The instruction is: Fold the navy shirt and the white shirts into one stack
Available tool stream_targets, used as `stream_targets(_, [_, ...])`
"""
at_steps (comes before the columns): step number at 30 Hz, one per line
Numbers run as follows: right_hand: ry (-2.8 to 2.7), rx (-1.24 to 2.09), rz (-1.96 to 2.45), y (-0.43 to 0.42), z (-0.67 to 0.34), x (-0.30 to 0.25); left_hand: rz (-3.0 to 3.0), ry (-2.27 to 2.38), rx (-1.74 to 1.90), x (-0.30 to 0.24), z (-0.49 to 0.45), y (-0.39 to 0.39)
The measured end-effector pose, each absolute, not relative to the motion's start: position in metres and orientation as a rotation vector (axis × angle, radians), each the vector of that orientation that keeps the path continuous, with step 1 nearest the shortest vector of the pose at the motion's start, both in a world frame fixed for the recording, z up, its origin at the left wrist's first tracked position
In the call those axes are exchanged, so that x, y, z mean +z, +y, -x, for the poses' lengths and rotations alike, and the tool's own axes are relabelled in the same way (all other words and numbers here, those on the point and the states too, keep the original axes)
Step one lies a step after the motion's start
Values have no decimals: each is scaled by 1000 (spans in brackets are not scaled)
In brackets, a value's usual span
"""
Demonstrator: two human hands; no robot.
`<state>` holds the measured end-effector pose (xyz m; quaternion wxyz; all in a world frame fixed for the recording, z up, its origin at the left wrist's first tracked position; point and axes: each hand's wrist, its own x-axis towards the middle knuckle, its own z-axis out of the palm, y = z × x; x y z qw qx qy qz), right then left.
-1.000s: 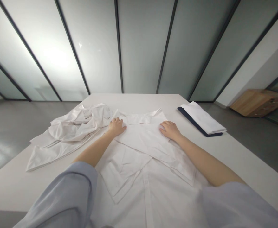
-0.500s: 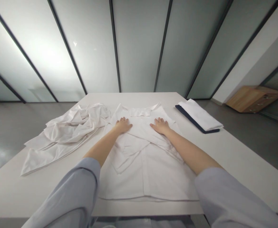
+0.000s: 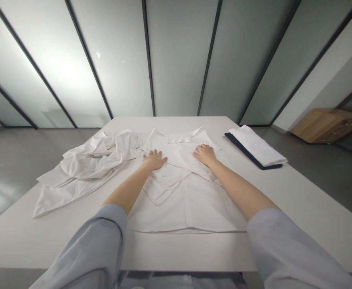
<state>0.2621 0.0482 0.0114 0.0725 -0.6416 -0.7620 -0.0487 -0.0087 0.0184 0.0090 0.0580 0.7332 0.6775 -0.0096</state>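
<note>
The left grip (image 3: pixel 155 159) lies open and flat on a white collared shirt (image 3: pixel 176 208), fingers spread and pinching nothing. The right grip (image 3: pixel 205 155) rests open on the same cloth, its fingers slightly curled, with no fold caught between them. Both seem to bear down through the palms, probably to keep the layers smooth and stop them sliding.

The shirt lies squarely under and between the two grips on a white tabletop (image 3: pixel 169 253). Its collar (image 3: pixel 178 138) sits just beyond them, and its lower edge lies nearer the person. Folded panels overlap directly beneath the grips, so pressing there pins the loose layers in place. The arms reach forward evenly from light blue sleeves (image 3: pixel 287 245), giving equal pressure on both sides.

Well left of the left grip lies a crumpled white garment (image 3: pixel 85 168), apparently kept apart from the flattened shirt. Off to the right of the right grip, a folded white cloth (image 3: pixel 257 146) rests on a navy panel (image 3: pixel 242 154) near the tabletop's edge, out of the way.
</note>
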Motion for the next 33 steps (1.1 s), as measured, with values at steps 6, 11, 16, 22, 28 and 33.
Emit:
stream_targets(6, [-2447,114,1912,16,-264,23,-2254,2072,115,2,20,30])
stream_targets(11, [-2494,250,2029,-5,-278,5,-2347,2158,302,7,16,23])
stream_targets(16, [-2459,279,2043,6,-288,-5,-2407,2098,196,15,9,16])
stream_targets(22, [-2389,178,2041,33,-290,-6,-2435,2057,308,24,1,6])
stream_targets(28, [-2256,-195,1879,35,-282,2,-2363,2024,7,29,-6,-4])
stream_targets(33, [-2437,-171,1704,8,-272,16,-2308,1971,-48,34,-7,-13])
